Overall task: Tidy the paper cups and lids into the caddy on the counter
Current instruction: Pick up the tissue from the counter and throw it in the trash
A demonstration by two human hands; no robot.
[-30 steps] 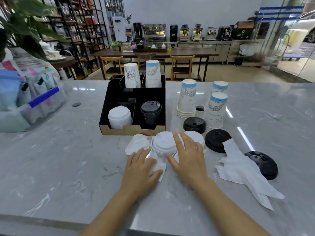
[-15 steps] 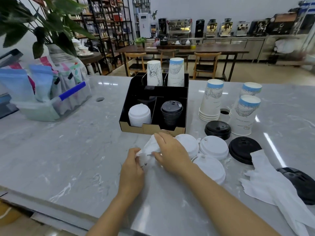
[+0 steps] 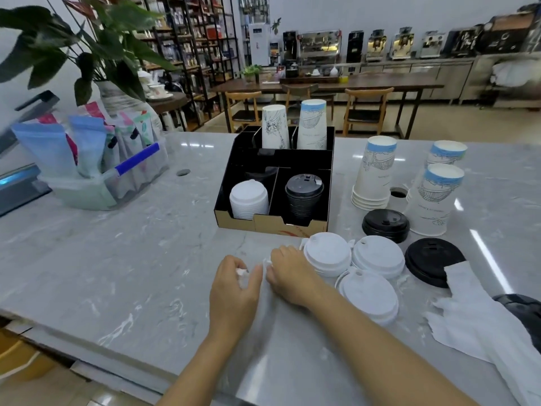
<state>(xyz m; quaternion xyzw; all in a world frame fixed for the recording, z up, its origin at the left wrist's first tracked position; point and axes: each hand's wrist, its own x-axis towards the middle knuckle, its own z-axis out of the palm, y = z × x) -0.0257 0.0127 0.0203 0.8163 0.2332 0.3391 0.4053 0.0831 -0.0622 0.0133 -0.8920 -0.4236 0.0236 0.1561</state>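
Note:
The black caddy (image 3: 330, 183) stands mid-counter with two upside-down paper cups (image 3: 312, 124) at its back, a white lid stack (image 3: 248, 199) front left and a black lid stack (image 3: 304, 197) front right. Three white lids (image 3: 327, 253) lie just in front of it, two black lids (image 3: 385, 224) to their right. More upside-down cup stacks (image 3: 374, 171) stand right of the caddy. My left hand (image 3: 234, 288) and my right hand (image 3: 289, 273) are both closed on a crumpled white wrapper (image 3: 243, 273) left of the white lids.
A clear bin of pouches (image 3: 87, 183) and a potted plant (image 3: 111, 92) sit at the left. A torn white paper sheet (image 3: 480, 312) lies at the right, beside another black lid (image 3: 524, 306) at the frame edge. A round hole (image 3: 183, 172) is in the counter.
Both hands have bunched the white wrapper into a small wad between them. My view has turned left, so the caddy and lids sit further right in frame.

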